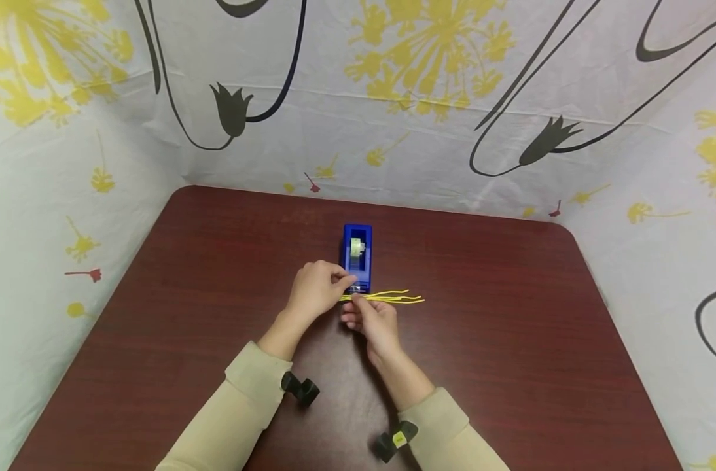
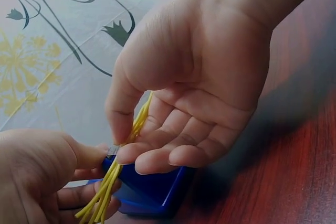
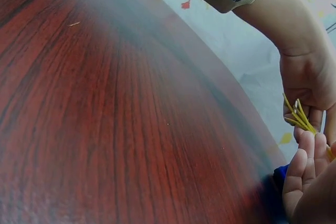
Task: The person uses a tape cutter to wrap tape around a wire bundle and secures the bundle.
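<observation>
A bundle of thin yellow strands (image 1: pixel 396 298) lies crosswise in front of a blue tape dispenser (image 1: pixel 363 273). My left hand (image 1: pixel 315 289) pinches the bundle between thumb and forefinger, its other fingers loosely bent, as the left wrist view shows. Close beside it, my right hand (image 1: pixel 381 326) also pinches the strands with thumb and fingers. A small bit of clear tape (image 2: pixel 112 151) shows at the right thumb tip, against the bundle. Loose strand ends fan out past the right hand.
A roll of tape (image 1: pixel 356 247) sits in the dispenser. Everything stands on a dark red wooden table (image 1: pixel 482 314) with rounded far corners. Patterned white cloth (image 1: pixel 334 124) hangs behind and at both sides. Black wrist devices (image 1: pixel 301 388) are strapped over the beige sleeves.
</observation>
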`<state>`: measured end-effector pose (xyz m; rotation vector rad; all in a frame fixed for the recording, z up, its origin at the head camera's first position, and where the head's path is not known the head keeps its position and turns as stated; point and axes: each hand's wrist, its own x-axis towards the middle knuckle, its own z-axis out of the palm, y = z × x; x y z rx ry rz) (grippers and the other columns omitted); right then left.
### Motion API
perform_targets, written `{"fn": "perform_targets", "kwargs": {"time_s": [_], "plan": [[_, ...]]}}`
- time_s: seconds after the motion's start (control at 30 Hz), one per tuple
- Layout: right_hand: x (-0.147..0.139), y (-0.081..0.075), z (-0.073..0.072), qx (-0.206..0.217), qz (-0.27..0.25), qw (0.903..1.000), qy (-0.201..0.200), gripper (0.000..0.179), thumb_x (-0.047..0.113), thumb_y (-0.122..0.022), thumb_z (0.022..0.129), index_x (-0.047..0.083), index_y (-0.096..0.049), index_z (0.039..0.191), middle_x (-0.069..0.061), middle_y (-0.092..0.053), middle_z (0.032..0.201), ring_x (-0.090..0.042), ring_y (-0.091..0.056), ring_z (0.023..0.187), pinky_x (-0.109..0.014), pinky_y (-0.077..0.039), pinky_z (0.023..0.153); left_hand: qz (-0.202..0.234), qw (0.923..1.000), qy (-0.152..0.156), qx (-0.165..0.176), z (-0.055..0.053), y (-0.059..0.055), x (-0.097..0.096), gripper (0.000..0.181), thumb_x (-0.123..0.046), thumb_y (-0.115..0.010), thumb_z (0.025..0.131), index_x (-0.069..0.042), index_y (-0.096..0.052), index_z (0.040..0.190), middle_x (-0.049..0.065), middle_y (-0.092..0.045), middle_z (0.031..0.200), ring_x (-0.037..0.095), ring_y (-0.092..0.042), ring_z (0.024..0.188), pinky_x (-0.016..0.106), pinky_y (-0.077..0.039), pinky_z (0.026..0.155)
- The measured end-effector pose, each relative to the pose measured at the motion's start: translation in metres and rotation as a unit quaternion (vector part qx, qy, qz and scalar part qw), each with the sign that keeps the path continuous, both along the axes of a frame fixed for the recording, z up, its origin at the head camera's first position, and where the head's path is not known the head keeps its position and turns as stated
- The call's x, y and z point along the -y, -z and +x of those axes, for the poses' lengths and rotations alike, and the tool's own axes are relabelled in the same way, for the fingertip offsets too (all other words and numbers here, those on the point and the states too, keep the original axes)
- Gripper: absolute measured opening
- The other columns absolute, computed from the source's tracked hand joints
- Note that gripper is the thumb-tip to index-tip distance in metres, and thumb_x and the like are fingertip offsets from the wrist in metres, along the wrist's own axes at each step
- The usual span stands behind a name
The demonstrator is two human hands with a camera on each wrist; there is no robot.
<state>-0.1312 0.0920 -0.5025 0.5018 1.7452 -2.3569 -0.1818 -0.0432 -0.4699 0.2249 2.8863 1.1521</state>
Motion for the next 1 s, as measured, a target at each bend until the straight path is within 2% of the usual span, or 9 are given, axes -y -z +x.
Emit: {"fn": "perform_targets", "kwargs": {"time_s": [0.3, 0.6, 0.83, 1.0], "plan": [[-0.0001, -0.0006, -0.0025, 0.012, 0.006, 0.9998, 0.012, 0.021, 0.011, -0.063, 0.096, -0.01, -0.07, 0.095, -0.002, -0.07, 0.068, -0.01, -0.066, 0.055, -0.023, -0.054, 0.056, 0.022, 0.9991, 0.001, 0.037, -0.0028, -0.0026, -0.0014, 0.02, -0.031, -0.074, 0.094, -0.014, -0.082, 0.1, 0.0, -0.077, 0.093, 0.02, -0.071, 0.089, 0.038, -0.055, 0.078], [0.0001, -0.0043, -0.0038, 0.027, 0.044, 0.9986, 0.014, 0.021, 0.013, -0.066, 0.094, -0.006, -0.072, 0.088, 0.001, -0.069, 0.064, -0.008, -0.062, 0.048, -0.02, -0.047, 0.047, 0.017, 0.9985, -0.009, 0.051, -0.0044, -0.0022, -0.0014, 0.027, -0.041, -0.077, 0.09, -0.014, -0.083, 0.094, -0.002, -0.076, 0.084, 0.013, -0.064, 0.067, 0.032, -0.051, 0.064], [0.0007, -0.0072, -0.0069, 0.038, 0.069, 0.9964, 0.03, 0.02, 0.012, -0.068, 0.091, -0.007, -0.073, 0.089, 0.0, -0.069, 0.064, -0.009, -0.061, 0.047, -0.02, -0.048, 0.047, 0.031, 0.9979, -0.017, 0.055, -0.0043, -0.0027, -0.0024, 0.025, -0.039, -0.078, 0.089, -0.015, -0.083, 0.09, -0.003, -0.075, 0.081, 0.013, -0.066, 0.07, 0.032, -0.052, 0.066], [0.0015, -0.0096, -0.0093, 0.059, 0.065, 0.9955, 0.034, 0.018, 0.011, -0.067, 0.09, -0.006, -0.073, 0.086, -0.001, -0.068, 0.063, -0.009, -0.06, 0.046, -0.021, -0.048, 0.045, 0.033, 0.9975, -0.021, 0.059, -0.0037, -0.0036, -0.0025, 0.024, -0.039, -0.078, 0.09, -0.016, -0.083, 0.089, -0.004, -0.075, 0.081, 0.013, -0.066, 0.07, 0.032, -0.053, 0.066]]}}
